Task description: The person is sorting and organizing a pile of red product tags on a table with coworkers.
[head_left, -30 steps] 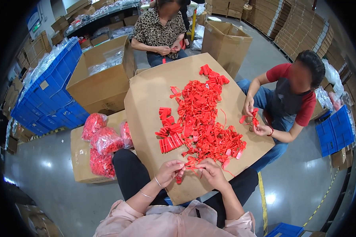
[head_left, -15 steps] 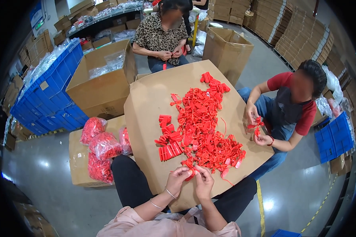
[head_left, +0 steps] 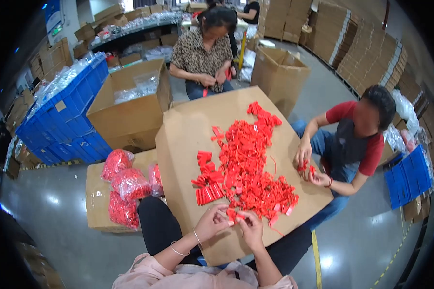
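Observation:
At the near edge of a cardboard sheet (head_left: pixel 188 130), my left hand (head_left: pixel 210 224) and my right hand (head_left: pixel 252 230) meet over a small red corded piece (head_left: pixel 233 215). Both hands pinch it between thumb and fingertips; its exact kind is too small to make out. Just beyond lies a large tangled heap of similar red pieces (head_left: pixel 246 159), with cords and flat tabs showing. To the left of the heap sit neat rows of flat red pieces (head_left: pixel 210 193), close above my left hand.
Clear bags of red pieces (head_left: pixel 130 184) rest on a carton (head_left: pixel 97 202) at left. One co-worker (head_left: pixel 202 58) sits across and another (head_left: pixel 354 130) at right, both handling red pieces. Open cartons (head_left: pixel 130 111) and blue crates (head_left: pixel 65 115) stand behind.
The red piece between my hands now looks flatter, its bunched cords no longer raised. My left fingers have spread a little. The whole view has shifted slightly downward.

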### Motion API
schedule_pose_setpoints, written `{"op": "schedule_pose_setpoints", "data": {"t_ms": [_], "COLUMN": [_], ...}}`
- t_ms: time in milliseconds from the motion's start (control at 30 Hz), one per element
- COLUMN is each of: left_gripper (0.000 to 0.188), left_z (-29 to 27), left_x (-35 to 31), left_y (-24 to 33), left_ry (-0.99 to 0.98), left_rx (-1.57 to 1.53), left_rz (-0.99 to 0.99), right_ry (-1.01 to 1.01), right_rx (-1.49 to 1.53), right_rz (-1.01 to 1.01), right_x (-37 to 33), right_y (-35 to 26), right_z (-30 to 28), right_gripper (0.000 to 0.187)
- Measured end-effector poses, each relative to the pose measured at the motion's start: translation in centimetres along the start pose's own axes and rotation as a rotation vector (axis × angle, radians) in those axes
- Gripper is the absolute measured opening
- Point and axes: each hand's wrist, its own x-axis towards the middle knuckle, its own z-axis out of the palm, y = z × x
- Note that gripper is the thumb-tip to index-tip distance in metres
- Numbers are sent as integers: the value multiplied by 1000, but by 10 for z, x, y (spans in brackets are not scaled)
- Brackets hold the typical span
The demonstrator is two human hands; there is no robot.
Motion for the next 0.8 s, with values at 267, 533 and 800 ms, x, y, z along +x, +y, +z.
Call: {"op": "schedule_pose_setpoints", "data": {"t_ms": [267,533,800], "left_gripper": [27,25,24], "left_z": [-21,-22,-25], "left_x": [4,-6,-8], "left_y": [-14,0,0], "left_ry": [-266,-291,-59], "left_rx": [606,478,457], "left_rz": [202,-132,-17], "right_ry": [-129,-246,-465], "right_rx": [207,429,-591], "right_rz": [206,294,-107], "right_x": [-18,-21,-42], "right_y": [15,15,37], "right_z": [2,7,3], "right_gripper": [28,33,28]}}
